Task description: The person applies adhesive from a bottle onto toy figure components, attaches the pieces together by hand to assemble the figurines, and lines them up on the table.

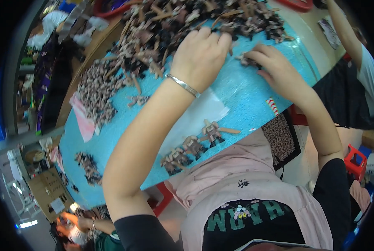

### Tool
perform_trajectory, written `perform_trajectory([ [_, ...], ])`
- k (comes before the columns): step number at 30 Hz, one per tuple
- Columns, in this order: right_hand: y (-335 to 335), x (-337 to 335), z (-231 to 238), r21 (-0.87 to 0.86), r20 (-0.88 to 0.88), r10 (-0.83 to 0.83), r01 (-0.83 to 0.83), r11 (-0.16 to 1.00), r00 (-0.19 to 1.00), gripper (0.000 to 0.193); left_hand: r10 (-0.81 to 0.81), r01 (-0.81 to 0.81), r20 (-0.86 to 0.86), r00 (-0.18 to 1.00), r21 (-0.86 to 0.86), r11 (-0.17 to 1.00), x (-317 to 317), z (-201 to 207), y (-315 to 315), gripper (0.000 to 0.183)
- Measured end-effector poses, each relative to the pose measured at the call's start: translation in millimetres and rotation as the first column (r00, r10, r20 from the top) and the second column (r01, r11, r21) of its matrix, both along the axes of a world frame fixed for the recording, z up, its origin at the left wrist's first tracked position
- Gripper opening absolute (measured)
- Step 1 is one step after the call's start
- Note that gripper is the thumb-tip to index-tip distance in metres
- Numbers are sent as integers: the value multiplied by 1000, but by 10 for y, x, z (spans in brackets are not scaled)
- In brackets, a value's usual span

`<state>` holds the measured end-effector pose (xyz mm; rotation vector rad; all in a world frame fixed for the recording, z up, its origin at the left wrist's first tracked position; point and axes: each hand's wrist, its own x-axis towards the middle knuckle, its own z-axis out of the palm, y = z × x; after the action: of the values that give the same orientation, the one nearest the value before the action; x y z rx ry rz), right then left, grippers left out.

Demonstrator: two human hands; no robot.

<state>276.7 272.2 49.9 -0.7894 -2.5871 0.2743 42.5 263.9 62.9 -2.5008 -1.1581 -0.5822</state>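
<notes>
My left hand (203, 52) reaches to the near edge of a large heap of small brown, black and beige figure parts (166, 29). Its fingers are curled down, and whatever they hold is hidden beneath them. To its right, my right hand (277, 69) is closed on a small brown-grey toy figure part (248, 61), just above the blue table mat (254, 100). Near the front edge, several assembled toy figures (193, 147) lie in a row, one with a flat tan piece (229, 130) sticking out beside it.
A white sheet (205, 109) lies under my left forearm. Small pale parts (97, 90) are piled at left beside a pink cloth (83, 119). A dark tray of pellet-like pieces (281, 140) sits below the table edge. Other people work at lower left and upper right; a red stool (356, 161) stands right.
</notes>
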Motion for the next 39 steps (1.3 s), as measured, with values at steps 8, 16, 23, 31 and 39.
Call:
perform_trajectory([
  [8,-43,-17,144,89,208,-42,24,996,977,54,381,-94,681,625,-419,903,-776,539,-1031,31],
  [16,-256,-143,98,-359,41,-84,93,929,996,50,868,-284,456,196,-821,495,-888,116,-2899,38],
  [23,-681,-384,222,-584,-65,206,-205,786,976,52,887,-402,430,166,-792,459,-707,-181,-3156,41],
  [31,-778,-454,321,-560,32,163,-118,820,986,54,809,-641,346,476,-494,588,-776,-300,-3052,38],
  [39,-348,-1474,661,-333,-176,318,-360,871,932,23,745,-557,468,476,-495,667,-971,-283,-3187,41],
])
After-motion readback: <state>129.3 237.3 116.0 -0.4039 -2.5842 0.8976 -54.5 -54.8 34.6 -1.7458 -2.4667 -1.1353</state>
